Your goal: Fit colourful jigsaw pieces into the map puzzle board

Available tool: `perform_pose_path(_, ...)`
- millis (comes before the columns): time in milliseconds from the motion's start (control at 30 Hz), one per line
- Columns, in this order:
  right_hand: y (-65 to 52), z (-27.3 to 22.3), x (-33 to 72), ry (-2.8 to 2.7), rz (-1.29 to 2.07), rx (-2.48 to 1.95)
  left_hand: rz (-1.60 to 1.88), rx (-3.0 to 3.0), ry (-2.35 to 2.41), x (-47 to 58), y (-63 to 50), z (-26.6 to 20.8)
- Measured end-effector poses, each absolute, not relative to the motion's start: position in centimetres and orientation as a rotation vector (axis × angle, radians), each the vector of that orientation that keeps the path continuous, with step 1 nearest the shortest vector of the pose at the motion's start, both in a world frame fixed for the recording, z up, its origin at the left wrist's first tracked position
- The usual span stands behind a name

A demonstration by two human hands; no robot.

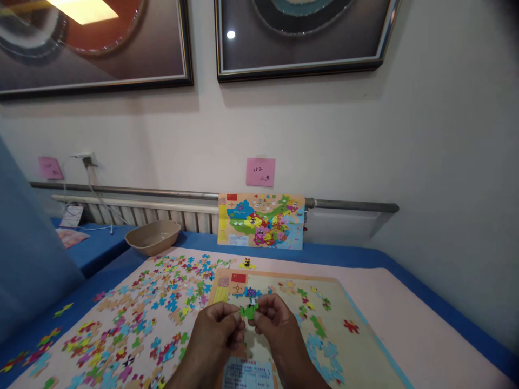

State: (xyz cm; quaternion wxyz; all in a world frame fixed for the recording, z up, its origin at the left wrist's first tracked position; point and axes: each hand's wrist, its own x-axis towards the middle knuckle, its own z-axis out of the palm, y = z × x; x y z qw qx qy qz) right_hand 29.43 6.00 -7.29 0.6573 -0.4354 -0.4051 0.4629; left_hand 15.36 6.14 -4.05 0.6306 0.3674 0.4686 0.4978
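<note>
A green jigsaw puzzle piece [248,311] is pinched between my left hand [217,329] and my right hand [279,332], each gripping one side with thumb and fingers. Both hands hover over the puzzle board [357,346], which has a peach border and a blue right edge. Just beyond the held piece lies a purple and blue piece [251,292]. Joined light blue pieces [324,356] lie right of my right hand, with a lone red piece [351,326] farther right. A printed text panel [248,373] shows between my forearms.
Many loose puzzle pieces [121,340] spread over the pink sheet to the left. A map picture [261,221] leans against the wall at the back. A beige basin [154,237] stands back left. A pipe [352,206] runs along the wall, above a radiator [203,222].
</note>
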Motion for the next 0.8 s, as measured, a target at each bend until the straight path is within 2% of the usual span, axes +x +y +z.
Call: perform_pose_path(800, 5.7, -6.3, 29.3, -0.907, 1.059, -0.959, 1.133, 0.896, 1.033, 15.2, 5.5, -2.8)
